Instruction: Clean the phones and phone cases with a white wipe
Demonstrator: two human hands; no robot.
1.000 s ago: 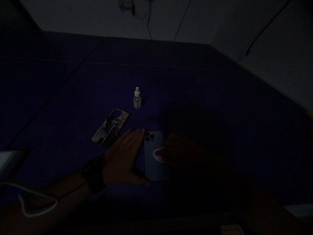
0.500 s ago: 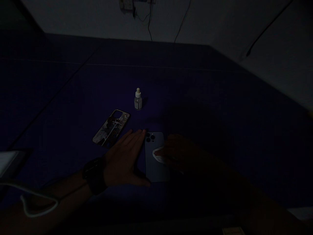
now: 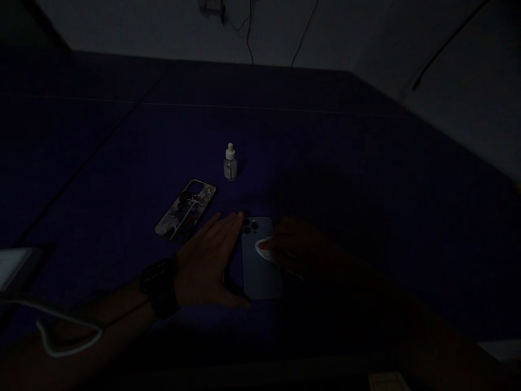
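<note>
A blue-grey smartphone point(image 3: 260, 282) lies back-up on the dark blue table, its camera lenses at the far left corner. My left hand point(image 3: 209, 266), with a black watch on the wrist, rests flat and open along the phone's left side. Its fingertips meet the far corner and its thumb the near one. My right hand point(image 3: 295, 241), deep in shadow, presses a white wipe point(image 3: 264, 250) against the phone's back with closed fingers. Beyond my left hand lies a patterned phone case point(image 3: 186, 210). Past that stands a small dropper bottle point(image 3: 230, 165), upright with a white cap.
A white cable point(image 3: 73, 347) loops over my left forearm. At the left edge is the corner of a pale flat object point(image 3: 16, 266). A pale box-like thing point(image 3: 386, 382) shows at the bottom edge. Wires hang down the wall point(image 3: 142, 32) behind the table.
My right hand has slid the wipe a little farther up the phone's back, toward the camera lenses. My left hand stays along the phone's side.
</note>
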